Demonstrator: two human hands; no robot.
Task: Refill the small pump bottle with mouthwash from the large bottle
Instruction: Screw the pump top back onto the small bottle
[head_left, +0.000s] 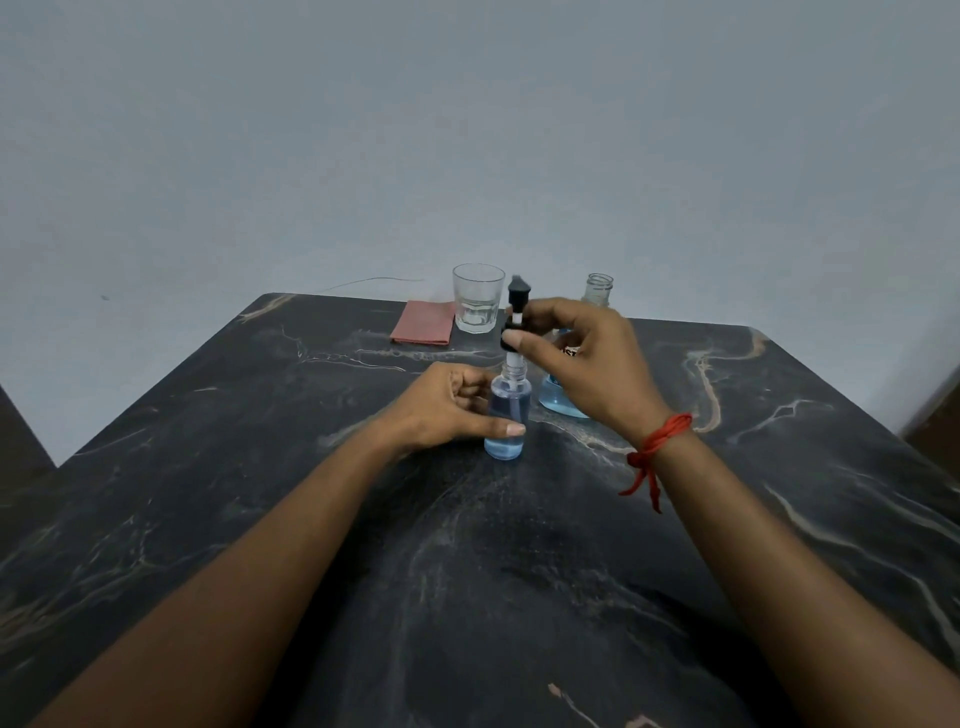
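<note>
The small clear bottle (506, 415) stands upright on the dark marble table (363, 519), mostly full of pale blue liquid. My left hand (447, 408) grips its body from the left. My right hand (587, 364) pinches the black pump head (516, 312) just above the bottle's open neck, with the pump's tube reaching down into the neck. Behind my right hand stands the large mouthwash bottle (597, 291), uncapped, with blue liquid low in it; most of its body is hidden.
A clear drinking glass (478, 299) with a little water stands at the back of the table. A folded pink cloth (423, 323) lies left of it. A grey wall rises just behind the table's far edge.
</note>
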